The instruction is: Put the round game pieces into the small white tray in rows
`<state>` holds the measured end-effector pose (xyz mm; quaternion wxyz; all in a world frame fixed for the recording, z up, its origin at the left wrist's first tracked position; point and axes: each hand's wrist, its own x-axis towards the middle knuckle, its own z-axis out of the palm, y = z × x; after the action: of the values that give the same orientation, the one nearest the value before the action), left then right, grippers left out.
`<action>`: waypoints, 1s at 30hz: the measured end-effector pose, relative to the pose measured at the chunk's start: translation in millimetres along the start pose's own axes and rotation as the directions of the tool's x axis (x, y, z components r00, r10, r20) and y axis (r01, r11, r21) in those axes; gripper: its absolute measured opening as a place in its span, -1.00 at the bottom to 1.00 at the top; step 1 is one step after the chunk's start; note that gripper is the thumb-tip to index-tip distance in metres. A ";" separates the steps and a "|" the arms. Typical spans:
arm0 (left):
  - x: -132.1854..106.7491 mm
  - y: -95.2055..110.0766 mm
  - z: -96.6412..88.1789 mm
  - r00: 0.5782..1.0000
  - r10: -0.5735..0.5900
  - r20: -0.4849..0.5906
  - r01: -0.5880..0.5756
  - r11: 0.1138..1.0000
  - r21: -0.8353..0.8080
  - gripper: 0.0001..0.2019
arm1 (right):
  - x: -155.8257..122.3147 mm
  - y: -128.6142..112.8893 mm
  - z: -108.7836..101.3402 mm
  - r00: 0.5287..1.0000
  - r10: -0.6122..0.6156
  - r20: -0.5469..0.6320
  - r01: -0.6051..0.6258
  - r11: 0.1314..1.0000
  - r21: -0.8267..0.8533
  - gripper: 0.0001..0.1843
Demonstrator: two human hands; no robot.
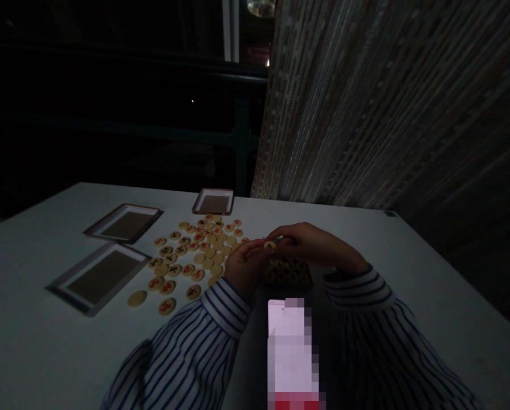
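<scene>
My left hand (247, 265) and my right hand (312, 245) meet over the table, fingers curled together. Between their fingertips is a round wooden Chinese chess piece (269, 246) with a dark character on it. Both hands appear closed on the piece, though the overlapping fingers hide part of the grip. Just beneath my right hand, a box (307, 280) holds rows of similar pieces, its far side covered by the hand. To the left of my left hand, many loose Chinese chess pieces (209, 253) are spread about, some blank side up, others showing red or black characters.
Three shallow rectangular trays or lids (93, 242) (150, 209) (230, 196) lie on the white table (357, 225) beyond the loose pieces. A phone (278, 324), partly pixelated, is close to me between my forearms. A string curtain (323, 102) hangs behind the table.
</scene>
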<state>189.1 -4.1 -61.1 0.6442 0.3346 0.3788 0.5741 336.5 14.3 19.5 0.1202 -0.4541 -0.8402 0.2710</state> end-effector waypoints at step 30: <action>5.5 -4.2 -4.2 0.997 0.018 -0.077 -0.014 0.999 0.043 -0.75 | 1.2 -1.4 4.5 0.995 -0.081 -0.061 0.065 0.972 -0.225 -0.70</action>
<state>187.7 0.9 -67.4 0.6171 0.3287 0.4129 0.5837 332.8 13.1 16.5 0.1074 -0.4427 -0.8767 0.1544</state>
